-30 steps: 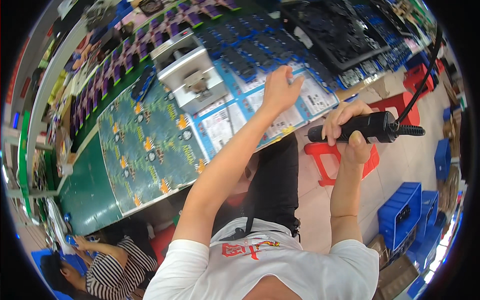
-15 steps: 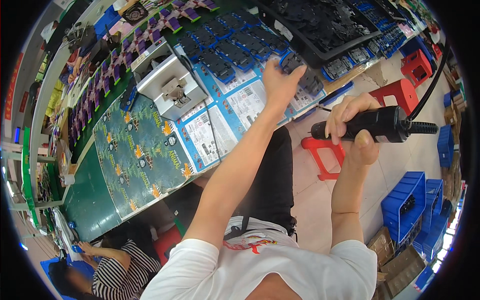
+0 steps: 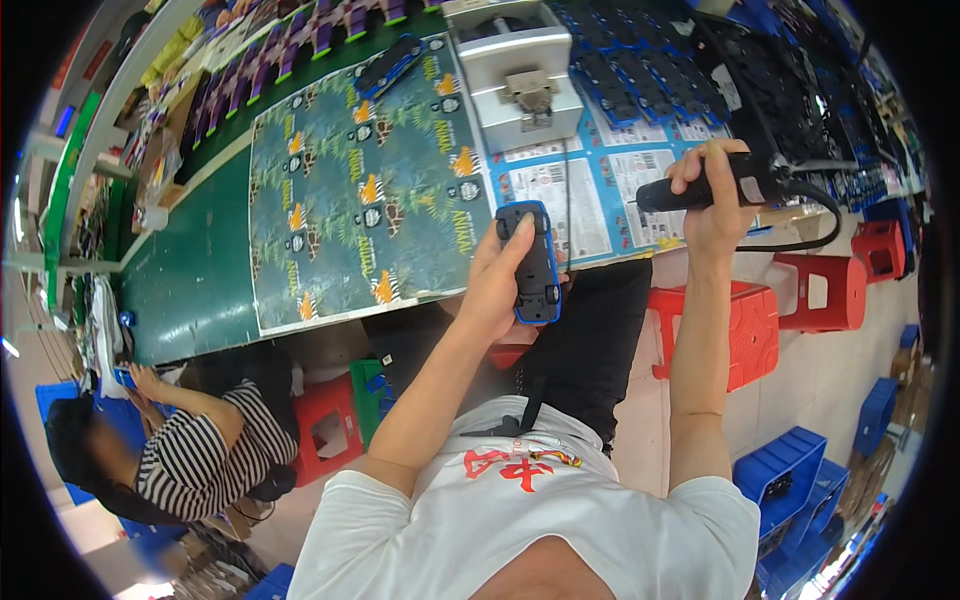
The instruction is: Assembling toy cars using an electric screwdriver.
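Left hand (image 3: pixel 495 282): closed on one toy car; thumb laid along its black base, other fingers curled beneath, a fingertip showing at the far side.
Toy car (image 3: pixel 531 285): blue rim, black base facing up, wheels visible; in the left hand at the table's front edge, in front of the printed sheets.
Change, left: half a second ago this hand was at the rows, fingertips on a dark piece beside the black tray; now it is back near the body with a car in its grip.
Right hand (image 3: pixel 717 205): fingers wrapped round a black corded driver (image 3: pixel 757 180), thin tip pointing left.
Change, right: the driver was off the table edge, over the floor; its tip now shows over the blue-and-white sheet (image 3: pixel 562 200).
Bearing on the work: one piece appears singled out, base exposed to the tool side; tip and car stand apart, so no contact is made yet.
Rows of cars (image 3: pixel 640 80): blue and black, set close together on the table, right of the metal fixture (image 3: pixel 520 90).
Loose car (image 3: pixel 390 66): on the animal-print sheet (image 3: pixel 365 215), left of the fixture.
Black tray (image 3: pixel 735 75): beyond the rows; contents too dark to tell.
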The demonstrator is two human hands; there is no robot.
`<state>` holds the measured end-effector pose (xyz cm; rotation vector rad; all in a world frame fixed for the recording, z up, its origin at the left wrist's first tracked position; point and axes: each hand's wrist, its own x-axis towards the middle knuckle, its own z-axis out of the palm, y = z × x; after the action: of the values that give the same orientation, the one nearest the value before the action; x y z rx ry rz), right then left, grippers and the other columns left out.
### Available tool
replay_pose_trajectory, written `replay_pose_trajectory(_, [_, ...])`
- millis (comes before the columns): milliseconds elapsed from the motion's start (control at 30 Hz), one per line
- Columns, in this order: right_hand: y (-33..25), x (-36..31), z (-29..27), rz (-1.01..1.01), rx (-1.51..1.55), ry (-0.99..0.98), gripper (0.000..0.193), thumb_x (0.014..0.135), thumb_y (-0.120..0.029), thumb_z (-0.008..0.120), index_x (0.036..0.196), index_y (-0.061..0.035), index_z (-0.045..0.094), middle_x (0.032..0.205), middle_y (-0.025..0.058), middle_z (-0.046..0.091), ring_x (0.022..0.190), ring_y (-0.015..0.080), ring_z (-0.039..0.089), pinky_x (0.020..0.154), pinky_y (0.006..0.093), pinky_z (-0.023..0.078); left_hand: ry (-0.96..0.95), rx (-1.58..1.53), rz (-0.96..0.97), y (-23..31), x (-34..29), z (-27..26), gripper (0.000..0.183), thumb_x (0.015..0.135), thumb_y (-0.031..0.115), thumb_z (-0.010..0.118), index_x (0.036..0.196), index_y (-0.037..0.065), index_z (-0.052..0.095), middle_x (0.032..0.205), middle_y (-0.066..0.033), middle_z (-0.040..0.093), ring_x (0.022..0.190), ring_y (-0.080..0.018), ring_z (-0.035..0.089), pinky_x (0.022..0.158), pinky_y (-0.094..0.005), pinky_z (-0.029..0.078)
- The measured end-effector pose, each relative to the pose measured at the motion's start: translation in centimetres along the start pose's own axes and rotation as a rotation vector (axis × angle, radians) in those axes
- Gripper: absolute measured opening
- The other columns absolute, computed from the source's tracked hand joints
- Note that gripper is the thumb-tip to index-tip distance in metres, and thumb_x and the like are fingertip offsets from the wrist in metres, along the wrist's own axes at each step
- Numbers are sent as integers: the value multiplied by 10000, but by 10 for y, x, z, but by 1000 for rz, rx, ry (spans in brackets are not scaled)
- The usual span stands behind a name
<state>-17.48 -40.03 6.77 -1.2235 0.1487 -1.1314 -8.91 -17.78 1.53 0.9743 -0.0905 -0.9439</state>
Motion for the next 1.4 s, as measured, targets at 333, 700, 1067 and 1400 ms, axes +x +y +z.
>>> replay_pose_trajectory(333, [10, -8, 23, 5, -147, 65, 257, 868, -125, 719, 1042, 22, 600, 745, 96, 629, 679, 182, 641, 751, 386, 571, -140, 98, 107, 0, -12, -30, 265, 953, 217, 650, 1146, 46, 590, 999, -105, 690, 799, -161, 676, 676, -295, 563])
replay_pose_trajectory(700, [8, -94, 33, -276, -449, 213, 406, 896, -19, 603, 1285, 42, 503, 1304, 178, 554, 1235, 232, 506, 1079, 370, 350, -147, 306, 291, -8, -16, -23, 274, 845, 117, 764, 1087, 28, 673, 930, -6, 678, 850, -69, 606, 772, -245, 491])
replay_pose_trajectory(1067, [20, -133, 85, 517, -110, -144, 311, 881, -96, 714, 1147, 40, 628, 1095, 120, 672, 989, 143, 624, 878, 291, 497, -155, 422, 361, -11, -25, -24, 320, 850, 74, 753, 1147, 21, 646, 1012, -23, 669, 921, -77, 598, 811, -242, 484])
replay_pose_trajectory(1400, [28, -133, 86, 438, -100, -95, 231, 877, -61, 712, 1081, 33, 656, 1026, 102, 689, 906, 122, 631, 815, 271, 508, -160, 278, 336, -14, -21, -22, 372, 866, 63, 725, 1211, -9, 606, 1039, -45, 668, 944, -108, 619, 838, -275, 503])
